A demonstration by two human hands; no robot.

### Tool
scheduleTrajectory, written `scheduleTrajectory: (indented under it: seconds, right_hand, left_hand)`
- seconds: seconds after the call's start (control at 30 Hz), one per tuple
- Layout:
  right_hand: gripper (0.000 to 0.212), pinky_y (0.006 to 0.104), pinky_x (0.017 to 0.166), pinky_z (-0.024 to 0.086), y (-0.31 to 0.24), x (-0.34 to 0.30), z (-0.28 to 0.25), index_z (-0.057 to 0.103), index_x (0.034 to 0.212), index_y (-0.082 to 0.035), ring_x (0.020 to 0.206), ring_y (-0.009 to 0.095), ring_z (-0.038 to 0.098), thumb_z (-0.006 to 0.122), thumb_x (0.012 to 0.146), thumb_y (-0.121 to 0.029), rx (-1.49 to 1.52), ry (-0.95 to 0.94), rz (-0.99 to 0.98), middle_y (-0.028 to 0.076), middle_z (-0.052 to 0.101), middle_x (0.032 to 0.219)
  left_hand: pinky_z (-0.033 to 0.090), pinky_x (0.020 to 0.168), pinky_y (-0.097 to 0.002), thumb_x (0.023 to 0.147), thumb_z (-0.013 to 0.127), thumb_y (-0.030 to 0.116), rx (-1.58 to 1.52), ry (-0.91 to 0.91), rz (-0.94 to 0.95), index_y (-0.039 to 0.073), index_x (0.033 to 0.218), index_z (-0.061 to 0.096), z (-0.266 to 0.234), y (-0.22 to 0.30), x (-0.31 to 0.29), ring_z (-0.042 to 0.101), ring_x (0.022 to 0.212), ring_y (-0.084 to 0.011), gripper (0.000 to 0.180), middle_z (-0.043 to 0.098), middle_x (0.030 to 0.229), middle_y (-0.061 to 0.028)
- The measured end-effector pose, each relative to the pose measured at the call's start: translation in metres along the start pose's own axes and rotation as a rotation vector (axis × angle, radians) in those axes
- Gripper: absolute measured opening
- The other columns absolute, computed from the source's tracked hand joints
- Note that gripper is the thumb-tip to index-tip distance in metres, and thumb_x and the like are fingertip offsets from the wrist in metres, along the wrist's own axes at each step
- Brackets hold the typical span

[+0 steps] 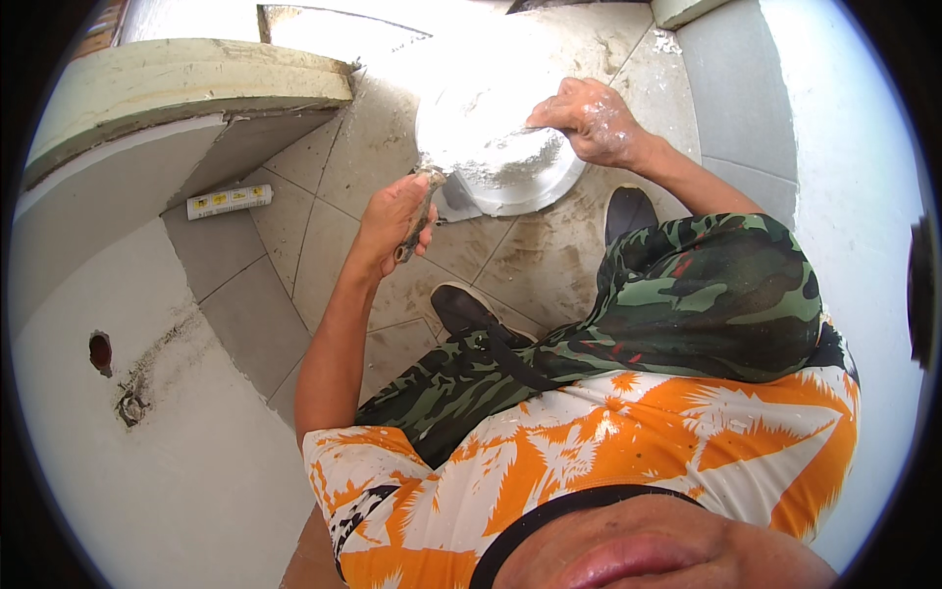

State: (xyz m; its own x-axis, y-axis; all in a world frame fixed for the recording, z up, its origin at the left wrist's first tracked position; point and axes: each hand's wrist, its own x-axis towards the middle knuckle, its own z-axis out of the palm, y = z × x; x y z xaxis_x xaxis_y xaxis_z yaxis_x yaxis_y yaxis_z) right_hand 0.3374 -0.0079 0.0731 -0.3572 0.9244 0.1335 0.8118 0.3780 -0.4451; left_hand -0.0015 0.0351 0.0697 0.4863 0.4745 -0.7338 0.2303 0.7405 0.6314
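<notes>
A round tub [520, 201] of white, paste-like material [510, 162] stands on the tiled floor in front of me, its far part washed out by glare. At its near left edge, my left hand [391, 224] is wrapped around the dirty handle of a hand tool [416, 221]. The tool's upper end is crusted, and its kind does not show. Over the right side of the tub is my right hand [601, 123], speckled with white. Its fingers are curled and closed, pointing toward the white material; whatever they hold is lost in the brightness.
A white cartridge tube [230, 201] with a yellow-marked label lies on the floor by the left wall. Above it juts a pale ledge [196, 83]. My dark shoes [466, 309] stand close to the tub. White walls [844, 177] rise on both sides; the left one has a hole [101, 353].
</notes>
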Motion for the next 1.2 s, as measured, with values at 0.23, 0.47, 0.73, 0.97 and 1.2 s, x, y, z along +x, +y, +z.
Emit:
scheduleTrajectory:
  seconds: [0.23,0.47,0.73,0.97,1.2]
  right_hand:
    - [0.038,0.0364,0.076,0.051,-0.003,0.001,-0.001,0.079,0.105,-0.015,0.08,0.024,0.059,0.06,0.076,0.001,-0.023,0.044,0.042,0.002,0.077,0.095]
    - [0.038,0.035,0.075,0.051,-0.006,0.0,-0.001,0.079,0.105,-0.016,0.078,0.023,0.059,0.06,0.077,0.0,-0.038,0.044,0.055,0.002,0.077,0.097]
    - [0.039,0.0342,0.073,0.052,0.001,-0.004,0.003,0.079,0.106,-0.016,0.076,0.021,0.06,0.059,0.077,0.0,-0.051,0.088,0.07,0.0,0.077,0.1]
    - [0.039,0.0351,0.073,0.053,-0.002,-0.005,0.006,0.079,0.106,-0.016,0.077,0.021,0.061,0.06,0.076,0.001,-0.057,0.096,0.087,0.001,0.077,0.101]
    - [0.038,0.0338,0.071,0.054,0.008,-0.01,0.01,0.078,0.107,-0.015,0.078,0.021,0.062,0.06,0.077,0.0,-0.041,0.091,0.097,0.002,0.077,0.1]
  left_hand:
    - [0.048,0.038,-0.0209,0.105,0.057,0.037,0.033,0.005,0.0,0.002,0.12,0.059,0.003,0.006,0.002,0.057,0.047,-0.0059,0.039,0.063,0.075,-0.0013]
    - [0.047,0.037,-0.0209,0.105,0.057,0.037,0.044,-0.005,0.007,0.0,0.129,0.058,0.005,0.007,0.005,0.057,0.046,-0.006,0.044,0.063,0.074,-0.0011]
    - [0.047,0.037,-0.0207,0.105,0.056,0.037,0.046,-0.003,-0.001,0.001,0.126,0.059,0.006,0.009,0.004,0.057,0.046,-0.0057,0.041,0.063,0.074,-0.0009]
    - [0.048,0.038,-0.0208,0.105,0.057,0.036,0.036,-0.022,-0.002,0.003,0.116,0.061,0.008,0.01,0.006,0.058,0.047,-0.0057,0.035,0.064,0.073,-0.001]
    - [0.049,0.038,-0.0211,0.105,0.057,0.036,0.019,-0.024,-0.009,0.004,0.113,0.062,0.007,0.009,0.005,0.058,0.047,-0.006,0.033,0.064,0.073,-0.0012]
